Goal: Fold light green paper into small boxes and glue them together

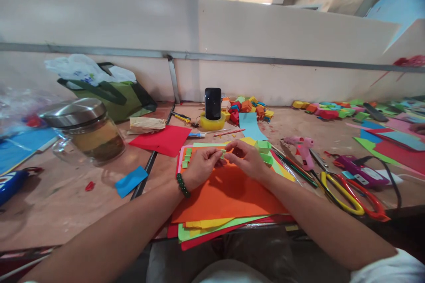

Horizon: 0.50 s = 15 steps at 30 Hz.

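Head view. Nearest the camera, both forearms reach over a stack of coloured paper, orange sheet uppermost, lying at the near edge of the surface. The left hand and right hand meet above the sheet's far end, fingertips pinched narrow on a small green paper piece; its exact shape is too small to tell. Judged step: folding or creasing that piece. More green pieces lie just left of the hands. The next move likely calls for a firm, even pinch. Scissors and a glue gun lie to the right.
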### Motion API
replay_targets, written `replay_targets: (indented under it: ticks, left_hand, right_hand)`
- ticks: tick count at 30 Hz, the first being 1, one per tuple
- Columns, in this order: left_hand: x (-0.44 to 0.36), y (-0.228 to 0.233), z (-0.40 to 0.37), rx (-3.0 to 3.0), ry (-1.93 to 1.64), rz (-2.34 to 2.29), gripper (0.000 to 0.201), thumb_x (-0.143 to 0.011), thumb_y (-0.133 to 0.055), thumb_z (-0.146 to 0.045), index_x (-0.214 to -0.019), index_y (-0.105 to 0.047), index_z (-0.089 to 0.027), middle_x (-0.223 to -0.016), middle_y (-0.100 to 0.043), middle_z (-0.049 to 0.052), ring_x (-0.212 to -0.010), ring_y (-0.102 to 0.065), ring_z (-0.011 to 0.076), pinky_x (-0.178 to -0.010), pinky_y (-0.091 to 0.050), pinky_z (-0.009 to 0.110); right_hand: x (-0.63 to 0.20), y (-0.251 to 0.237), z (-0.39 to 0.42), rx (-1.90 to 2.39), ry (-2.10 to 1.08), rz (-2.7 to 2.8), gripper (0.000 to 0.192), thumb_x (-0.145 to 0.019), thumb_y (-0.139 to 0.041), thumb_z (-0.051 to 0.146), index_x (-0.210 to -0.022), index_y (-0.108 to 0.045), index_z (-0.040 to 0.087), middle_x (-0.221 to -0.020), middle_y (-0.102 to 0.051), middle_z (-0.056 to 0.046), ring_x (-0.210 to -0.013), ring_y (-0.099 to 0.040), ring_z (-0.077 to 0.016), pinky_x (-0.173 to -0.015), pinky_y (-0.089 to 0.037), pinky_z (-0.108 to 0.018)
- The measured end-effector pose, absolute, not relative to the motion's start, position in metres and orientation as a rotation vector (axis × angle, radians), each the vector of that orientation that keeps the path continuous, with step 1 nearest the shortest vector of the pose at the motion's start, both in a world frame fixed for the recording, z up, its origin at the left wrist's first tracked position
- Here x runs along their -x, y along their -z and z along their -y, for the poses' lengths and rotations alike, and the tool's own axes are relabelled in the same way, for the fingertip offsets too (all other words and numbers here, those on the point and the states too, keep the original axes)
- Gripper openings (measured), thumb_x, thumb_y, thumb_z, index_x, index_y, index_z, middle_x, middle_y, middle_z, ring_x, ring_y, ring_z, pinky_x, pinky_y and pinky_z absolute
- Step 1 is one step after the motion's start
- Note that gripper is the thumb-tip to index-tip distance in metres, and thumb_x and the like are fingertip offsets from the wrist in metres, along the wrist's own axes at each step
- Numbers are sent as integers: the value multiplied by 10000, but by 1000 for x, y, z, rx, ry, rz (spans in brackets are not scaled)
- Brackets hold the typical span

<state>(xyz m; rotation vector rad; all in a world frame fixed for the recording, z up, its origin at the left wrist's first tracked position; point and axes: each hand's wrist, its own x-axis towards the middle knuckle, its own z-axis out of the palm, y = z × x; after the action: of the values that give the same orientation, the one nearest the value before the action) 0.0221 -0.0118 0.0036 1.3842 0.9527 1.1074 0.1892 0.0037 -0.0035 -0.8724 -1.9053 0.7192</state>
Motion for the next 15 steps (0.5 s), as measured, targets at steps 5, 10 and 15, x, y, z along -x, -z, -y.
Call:
replay_targets:
  ticks: [5,10,15]
  left_hand:
    - [-26,-5,18,-1372,-1114,-968,372,-711,-682,-507,-659,-617,-144,-588,-642,18,-545,-613,128,-563,-505,241]
    - [-27,-6,23,-1335,-1097,-952,431,-724,-651,-565,-677,-636,-138,-613,-670,45,-575,-626,145,-580,-507,248]
    - [-24,-11,21,-1419,-1054,-938,377,-693,-696,-513,-672,-625,-143,-632,-648,27,-610,-589,129,-603,-469,234]
  right_hand:
    - [-187,9,-5,882,-674,1948,342,-874,-550,492,-725,-532,185,-634,-547,2,-536,-531,-111,-484,-399,-232]
    - [-189,12,-5,873,-619,1966,324,-881,-546,450,-692,-513,189,-600,-512,14,-522,-473,-105,-481,-356,-235]
    - [-191,7,-7,829,-817,1884,288,-874,-557,431,-723,-534,187,-635,-518,19,-539,-500,-105,-501,-381,-236]
